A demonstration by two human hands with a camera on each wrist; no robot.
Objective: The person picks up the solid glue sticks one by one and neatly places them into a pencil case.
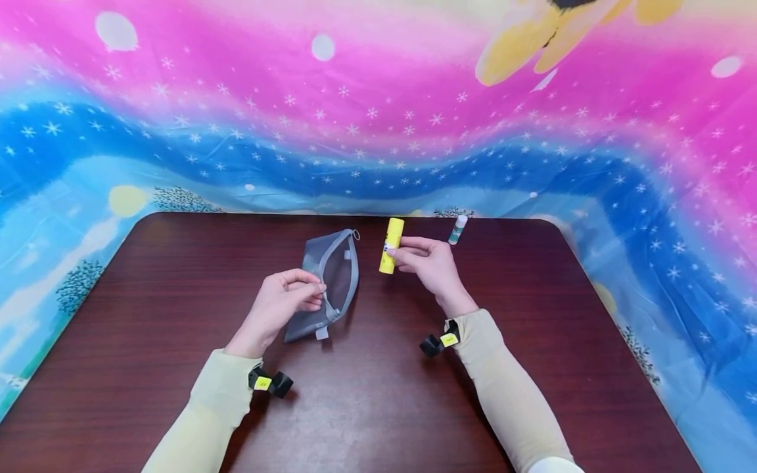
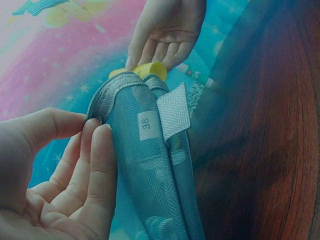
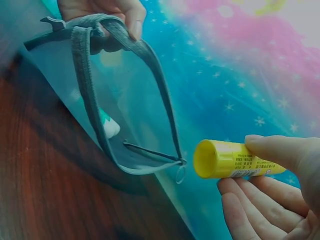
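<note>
My left hand (image 1: 284, 299) pinches the zipped edge of a grey mesh zipper pouch (image 1: 307, 263), whose mouth gapes toward the right. Between the thumb and fingers of my right hand (image 1: 432, 266) is a yellow glue stick (image 1: 391, 246), a short way right of the pouch. The right wrist view shows its round end facing the pouch mouth, apart from the zipper pull ring (image 3: 180, 175). Inside the pouch lies a green tube with a white end (image 3: 110, 125). A tag marked 3B (image 2: 148, 125) shows on the pouch's side.
A small green glue stick with a white cap (image 1: 458, 230) stands near the table's back edge, just beyond my right hand. The dark wooden table (image 1: 355, 407) meets a colourful printed cloth (image 1: 378, 131) at the back and sides.
</note>
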